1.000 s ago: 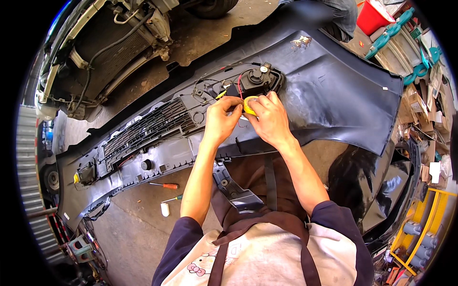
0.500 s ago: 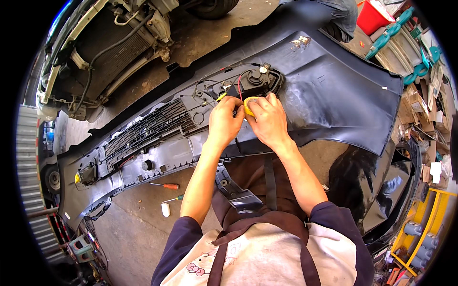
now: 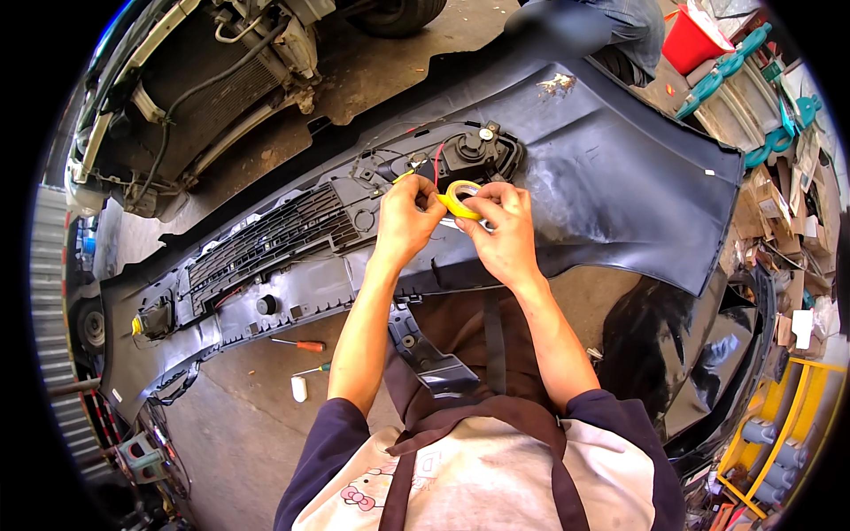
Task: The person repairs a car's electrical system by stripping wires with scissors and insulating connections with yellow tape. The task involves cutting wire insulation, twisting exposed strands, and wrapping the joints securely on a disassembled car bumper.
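Observation:
A roll of yellow tape [image 3: 462, 211] sits tilted between the thumb and fingers of my right hand [image 3: 505, 232], its open ring showing. Close beside its left edge, my left hand [image 3: 407, 223] is closed in a pinch. A thin red wire [image 3: 437, 159] comes down into those left fingertips; whether the tape's end is pinched there too is hidden. Both hands are over the inner side of a large black car bumper [image 3: 611, 181]. Just beyond them is a round black lamp unit [image 3: 474, 150] fixed in the bumper, with thin cables around it.
A black mesh grille [image 3: 266, 239] lies left of my hands. On the floor are an orange-handled screwdriver [image 3: 310, 346] and a small white object [image 3: 299, 388]. The opened car front [image 3: 212, 97] stands far left. Another person's leg [image 3: 636, 35] and a red bucket [image 3: 695, 40] are at far right.
The tape roll has turned so more of its ring shows, and my right hand has drawn back slightly. My left fingers have closed together; the red wire now leads into them.

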Action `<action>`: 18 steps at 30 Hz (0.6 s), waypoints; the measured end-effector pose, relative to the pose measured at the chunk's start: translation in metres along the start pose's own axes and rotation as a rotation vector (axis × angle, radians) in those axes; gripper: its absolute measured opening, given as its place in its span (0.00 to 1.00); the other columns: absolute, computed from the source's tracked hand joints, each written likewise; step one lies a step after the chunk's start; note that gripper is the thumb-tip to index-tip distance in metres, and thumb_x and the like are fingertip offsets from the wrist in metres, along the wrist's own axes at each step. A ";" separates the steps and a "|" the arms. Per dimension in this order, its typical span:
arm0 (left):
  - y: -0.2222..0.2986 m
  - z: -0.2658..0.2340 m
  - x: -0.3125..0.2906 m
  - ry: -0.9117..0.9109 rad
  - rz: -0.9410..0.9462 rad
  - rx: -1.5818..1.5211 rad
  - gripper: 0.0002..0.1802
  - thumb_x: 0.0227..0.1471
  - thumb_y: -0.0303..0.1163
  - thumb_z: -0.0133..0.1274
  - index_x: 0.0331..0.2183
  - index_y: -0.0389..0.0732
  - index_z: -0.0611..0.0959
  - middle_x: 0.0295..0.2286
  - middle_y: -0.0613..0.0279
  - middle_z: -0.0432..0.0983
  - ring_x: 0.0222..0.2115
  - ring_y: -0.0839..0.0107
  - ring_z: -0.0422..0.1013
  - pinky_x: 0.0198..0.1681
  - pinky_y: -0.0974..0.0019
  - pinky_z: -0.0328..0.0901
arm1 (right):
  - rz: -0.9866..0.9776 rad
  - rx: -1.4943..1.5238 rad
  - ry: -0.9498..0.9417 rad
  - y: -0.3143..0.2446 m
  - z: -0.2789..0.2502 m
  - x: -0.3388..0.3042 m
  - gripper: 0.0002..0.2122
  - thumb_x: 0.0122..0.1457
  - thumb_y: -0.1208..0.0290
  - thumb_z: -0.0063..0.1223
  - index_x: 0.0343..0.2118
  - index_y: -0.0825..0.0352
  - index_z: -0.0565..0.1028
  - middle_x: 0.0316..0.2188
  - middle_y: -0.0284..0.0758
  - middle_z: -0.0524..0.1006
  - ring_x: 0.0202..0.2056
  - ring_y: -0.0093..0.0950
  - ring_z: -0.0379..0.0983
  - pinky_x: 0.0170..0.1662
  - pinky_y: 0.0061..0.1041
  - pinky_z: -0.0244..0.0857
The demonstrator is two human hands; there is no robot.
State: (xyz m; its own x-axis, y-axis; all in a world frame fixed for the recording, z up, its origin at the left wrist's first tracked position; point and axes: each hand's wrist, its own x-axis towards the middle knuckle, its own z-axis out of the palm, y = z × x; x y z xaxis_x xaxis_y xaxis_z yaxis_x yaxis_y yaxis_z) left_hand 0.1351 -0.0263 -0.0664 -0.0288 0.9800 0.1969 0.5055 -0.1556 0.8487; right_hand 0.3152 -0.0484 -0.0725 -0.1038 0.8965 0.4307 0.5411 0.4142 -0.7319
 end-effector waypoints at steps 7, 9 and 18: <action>-0.003 -0.016 0.006 -0.256 -0.200 -0.406 0.08 0.58 0.26 0.54 0.38 0.32 0.79 0.28 0.66 0.77 0.30 0.81 0.72 0.35 0.74 0.68 | 0.283 0.359 -0.092 0.015 0.007 -0.004 0.16 0.51 0.71 0.70 0.42 0.69 0.80 0.49 0.41 0.72 0.47 0.36 0.74 0.50 0.32 0.70; -0.002 -0.016 0.004 -0.259 -0.202 -0.430 0.10 0.57 0.25 0.56 0.41 0.32 0.78 0.31 0.64 0.77 0.31 0.80 0.72 0.37 0.74 0.68 | 0.274 0.320 -0.102 0.010 0.004 -0.001 0.16 0.51 0.71 0.70 0.42 0.69 0.80 0.50 0.42 0.72 0.48 0.37 0.74 0.50 0.32 0.70; -0.008 -0.004 0.005 -0.169 -0.134 -0.466 0.18 0.52 0.21 0.62 0.46 0.32 0.77 0.35 0.62 0.77 0.35 0.78 0.73 0.41 0.74 0.70 | 0.184 0.224 -0.090 -0.001 -0.001 0.002 0.16 0.50 0.73 0.69 0.43 0.68 0.80 0.52 0.45 0.69 0.51 0.42 0.72 0.51 0.35 0.71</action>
State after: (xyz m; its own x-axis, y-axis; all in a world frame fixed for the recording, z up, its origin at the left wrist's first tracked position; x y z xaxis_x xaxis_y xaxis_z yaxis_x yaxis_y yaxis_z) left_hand 0.1280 -0.0202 -0.0702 0.0917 0.9955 0.0218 0.0678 -0.0281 0.9973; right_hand 0.3158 -0.0468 -0.0702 -0.1003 0.9660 0.2384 0.3616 0.2586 -0.8958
